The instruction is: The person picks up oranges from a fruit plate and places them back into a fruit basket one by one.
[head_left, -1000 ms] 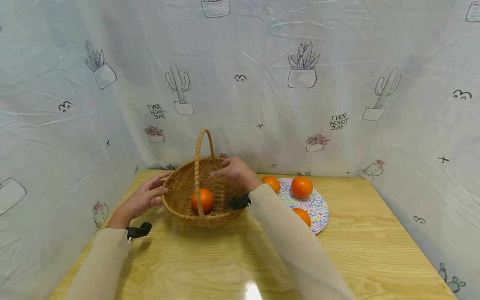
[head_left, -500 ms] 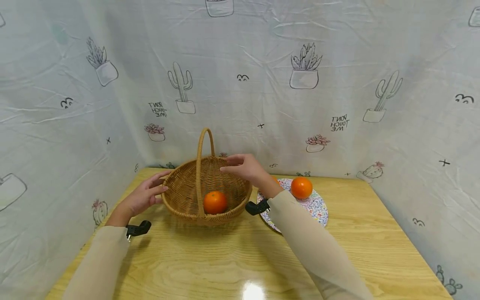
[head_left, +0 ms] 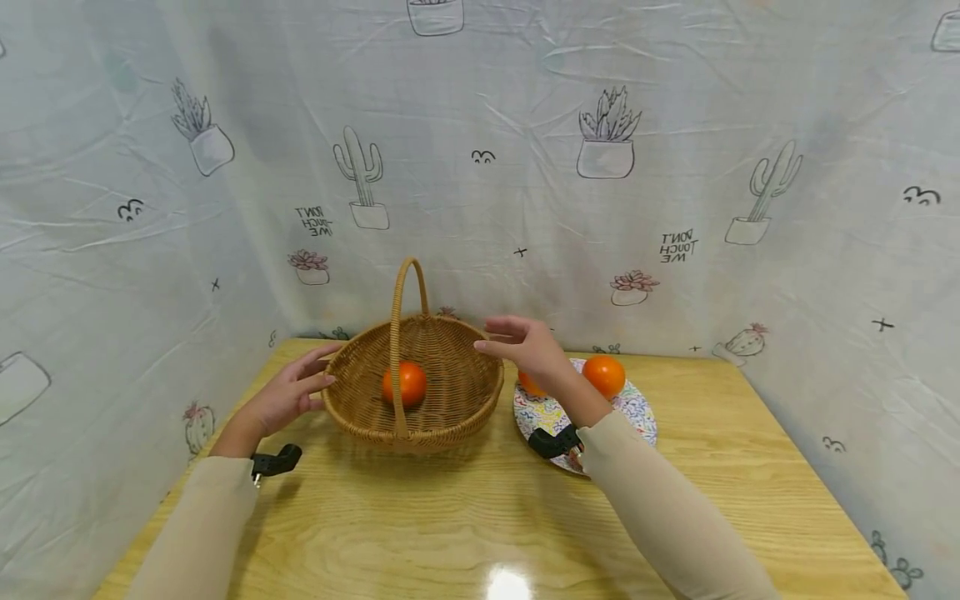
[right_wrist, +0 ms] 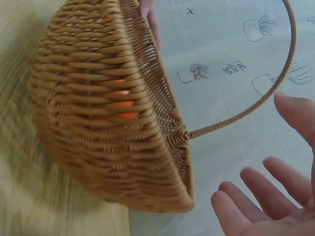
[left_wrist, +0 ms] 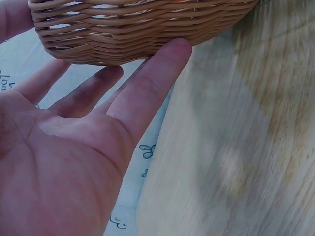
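A wicker basket [head_left: 450,367] with a tall arched handle stands at the left of the table, its opening facing partly toward me. One round orange [head_left: 408,383] lies inside, partly behind the handle. My left hand [head_left: 288,392] holds the basket's left side, thumb at the rim and fingers against the outer weave, as the left wrist view shows. My right hand [head_left: 536,346] hangs in the air off the basket's right rim, fingers spread and holding nothing. Behind it sits a patterned round plate [head_left: 637,412] with an orange [head_left: 604,377] on it and another orange [head_left: 531,383] partly hidden.
The wooden table [head_left: 420,533] reaches toward me in front of the basket. A pale curtain [head_left: 480,208] printed with potted cacti encloses the back and sides. Black wrist mounts sit on both sleeves.
My right hand has withdrawn from inside the basket to the right, over toward the plate. The orange in the basket rolled right, then back left. My left hand stays put.
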Demonstrator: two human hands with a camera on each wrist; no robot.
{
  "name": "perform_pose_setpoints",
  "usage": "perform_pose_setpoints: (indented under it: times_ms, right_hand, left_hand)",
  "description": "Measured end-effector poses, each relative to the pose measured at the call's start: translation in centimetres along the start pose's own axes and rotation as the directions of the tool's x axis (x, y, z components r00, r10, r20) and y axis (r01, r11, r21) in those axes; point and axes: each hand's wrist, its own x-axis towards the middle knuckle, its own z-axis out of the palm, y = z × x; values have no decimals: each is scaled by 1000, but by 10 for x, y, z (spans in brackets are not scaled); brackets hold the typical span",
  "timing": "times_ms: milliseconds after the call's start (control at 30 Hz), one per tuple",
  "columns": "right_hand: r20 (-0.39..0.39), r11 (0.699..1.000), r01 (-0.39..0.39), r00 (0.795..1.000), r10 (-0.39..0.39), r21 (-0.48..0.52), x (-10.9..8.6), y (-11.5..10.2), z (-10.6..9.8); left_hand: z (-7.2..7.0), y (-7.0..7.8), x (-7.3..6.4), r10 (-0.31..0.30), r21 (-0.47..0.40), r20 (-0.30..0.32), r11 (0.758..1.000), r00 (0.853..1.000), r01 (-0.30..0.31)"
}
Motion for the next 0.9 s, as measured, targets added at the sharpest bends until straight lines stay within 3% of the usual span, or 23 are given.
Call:
perform_pose_setpoints:
  times_ms: [333,767,900]
  right_hand:
    - [-44,998,-2,999,5,69,-24,17,-19]
    - [-104,1000,8,995,-7,5,-53,41,-36]
    - [-118,1000,3,993,0,27,-60,52,-39]
  left_hand:
    - [1,1,0,-6,-8,-8,1000,1000,6]
    - [0,0,5,-6,-15,-10,1000,1000,5]
    - [-2,0,5,-10,-21,-14,1000,1000,10]
